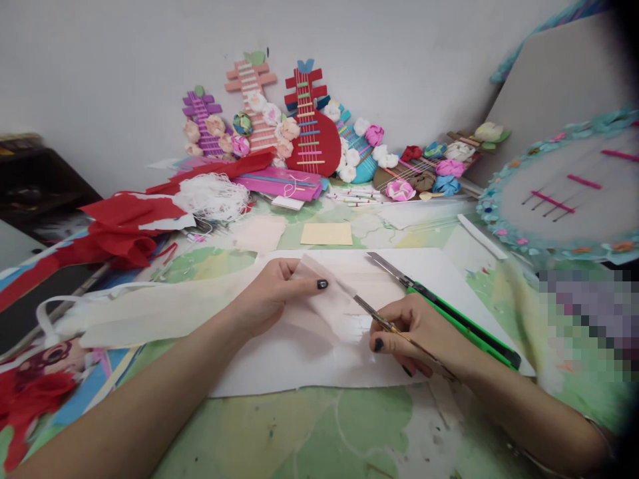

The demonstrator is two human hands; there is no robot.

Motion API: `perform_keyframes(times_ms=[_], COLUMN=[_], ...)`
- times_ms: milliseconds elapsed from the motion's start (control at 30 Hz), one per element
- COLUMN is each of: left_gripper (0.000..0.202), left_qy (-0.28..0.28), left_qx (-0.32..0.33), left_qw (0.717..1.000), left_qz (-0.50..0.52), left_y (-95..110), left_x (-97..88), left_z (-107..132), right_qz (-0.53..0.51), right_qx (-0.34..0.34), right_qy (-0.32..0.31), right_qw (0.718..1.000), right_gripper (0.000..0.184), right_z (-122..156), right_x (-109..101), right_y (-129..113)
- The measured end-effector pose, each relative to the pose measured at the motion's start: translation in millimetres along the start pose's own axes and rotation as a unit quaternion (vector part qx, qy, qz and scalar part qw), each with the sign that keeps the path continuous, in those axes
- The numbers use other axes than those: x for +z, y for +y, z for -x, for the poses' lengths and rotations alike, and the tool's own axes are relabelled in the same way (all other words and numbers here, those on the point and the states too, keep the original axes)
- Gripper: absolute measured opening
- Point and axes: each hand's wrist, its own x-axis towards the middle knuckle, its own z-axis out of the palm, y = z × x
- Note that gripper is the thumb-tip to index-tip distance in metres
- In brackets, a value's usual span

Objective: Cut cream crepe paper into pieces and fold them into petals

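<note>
My left hand [272, 293] pinches a thin, translucent whitish sheet [324, 313] between thumb and fingers, its upper corner raised. My right hand [407, 332] is closed round a slim, gold-brown craft knife [374, 313]. Its narrow metal tip points up and left, at the sheet's right edge; whether it touches cannot be made out. Beneath both hands lies a white board [269, 372]. A large green and black utility knife [464, 322] rests on the board beyond my right hand, its blade out toward the upper left.
Along the wall stand several decorated toy lutes [317, 143] with paper flowers. Red fabric [130, 213] and a bundle of white string [214, 196] lie at the left. A cream paper card [326, 233] sits behind the board. A round flower-edged piece [559, 186] stands at right.
</note>
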Motion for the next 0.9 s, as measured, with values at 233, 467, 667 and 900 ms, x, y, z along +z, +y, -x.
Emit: perform_keyframes(times_ms=[233, 467, 667, 900], left_gripper=[0.014, 0.017, 0.016, 0.019], left_qy=[0.014, 0.005, 0.029, 0.027], left_qx=[-0.004, -0.001, -0.047, -0.062], left_qw=[1.000, 1.000, 0.998, 0.997], left_qz=[0.002, -0.009, -0.006, -0.037], left_y=[0, -1, 3, 6], left_x=[0.6, 0.0, 5.7, 12.6], left_z=[1, 0, 4, 6], right_qz=[-0.017, -0.022, -0.017, -0.027], right_qx=[-0.026, -0.039, -0.050, -0.052], right_qy=[0.017, -0.005, -0.034, -0.037], right_qw=[0.999, 0.999, 0.998, 0.998], right_gripper=[0.041, 0.053, 0.054, 0.052], right_z=[1, 1, 1, 1], right_x=[1, -2, -2, -2], right_y=[-4, -7, -5, -2])
